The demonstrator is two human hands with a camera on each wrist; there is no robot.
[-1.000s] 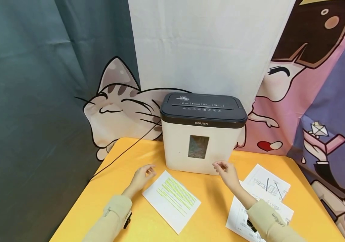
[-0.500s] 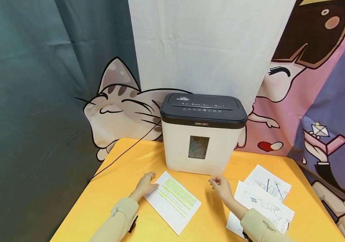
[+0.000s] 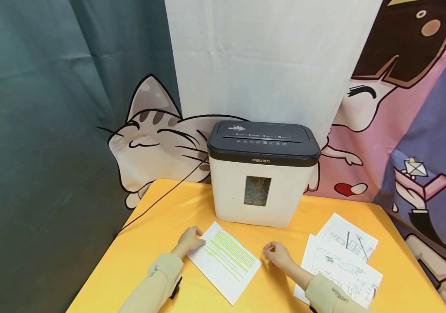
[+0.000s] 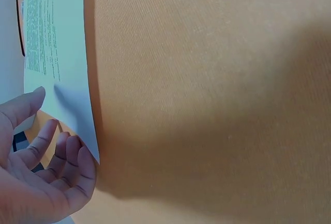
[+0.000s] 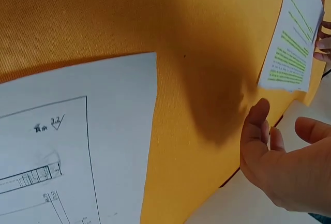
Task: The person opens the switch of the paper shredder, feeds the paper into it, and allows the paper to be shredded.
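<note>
A sheet of paper (image 3: 223, 261) with text highlighted in yellow lies turned at an angle on the table. At its left corner is my left hand (image 3: 189, 240); the thumb reaches over the sheet and the other fingertips are at its edge, as the left wrist view shows. A gap remains between thumb and fingers. My right hand (image 3: 279, 255) hovers beside the sheet's right corner, fingers loosely curled and holding nothing. In the right wrist view the right hand (image 5: 279, 157) is apart from the highlighted sheet (image 5: 289, 53).
A white paper shredder (image 3: 230, 191) with a dark top stands behind the sheet. Its black cord (image 3: 160, 198) runs left across the yellow table (image 3: 117, 269). Overlapping sheets with drawings (image 3: 348, 267) lie at the right, partly under the right sleeve. A printed curtain (image 3: 277, 56) hangs behind.
My left hand has moved right and down onto the sheet's left corner. My right hand has come down and left, from in front of the shredder to near the sheet's right corner.
</note>
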